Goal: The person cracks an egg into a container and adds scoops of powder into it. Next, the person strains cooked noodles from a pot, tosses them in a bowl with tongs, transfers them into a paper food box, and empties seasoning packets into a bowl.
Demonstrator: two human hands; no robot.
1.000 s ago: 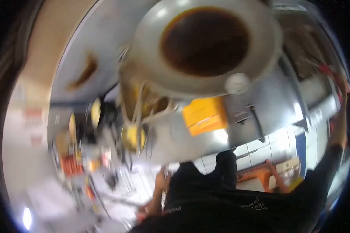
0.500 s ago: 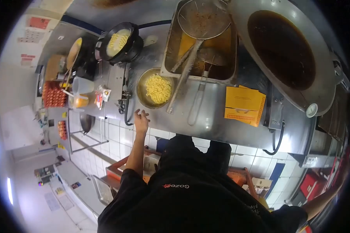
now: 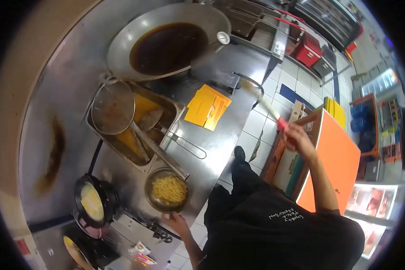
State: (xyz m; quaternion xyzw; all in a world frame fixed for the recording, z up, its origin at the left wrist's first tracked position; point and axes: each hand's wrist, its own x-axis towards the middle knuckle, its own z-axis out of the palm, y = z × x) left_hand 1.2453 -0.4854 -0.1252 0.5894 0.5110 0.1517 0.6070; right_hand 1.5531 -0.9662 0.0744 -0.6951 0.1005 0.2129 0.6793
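My left hand [image 3: 176,223] is beside the near rim of a metal bowl [image 3: 150,198] of yellow noodles [image 3: 170,190], its fingers somewhat apart; whether they touch the rim is unclear. My right hand [image 3: 300,140] is closed round the red handle of a long pale tool [image 3: 267,107], whose blurred brownish head points towards the counter edge. A large wok [image 3: 121,51] of dark liquid stands at the back. In front of it, a round strainer [image 3: 114,108] rests over a rectangular tray [image 3: 181,111] with orange liquid. Yellow-orange packets [image 3: 207,108] lie on the steel counter [image 3: 220,153].
A black pan [image 3: 104,198] with pale yellow food stands at the left. A black hose and burner valve [image 3: 162,232] run near my left hand. An orange-topped cabinet [image 3: 335,157] is on my right, with a red box [image 3: 308,48] beyond it.
The view has turned to the right. My right arm, stretched far out to the side before, is now in front, with the red-handled tool in hand. My left hand is nearer the noodle bowl.
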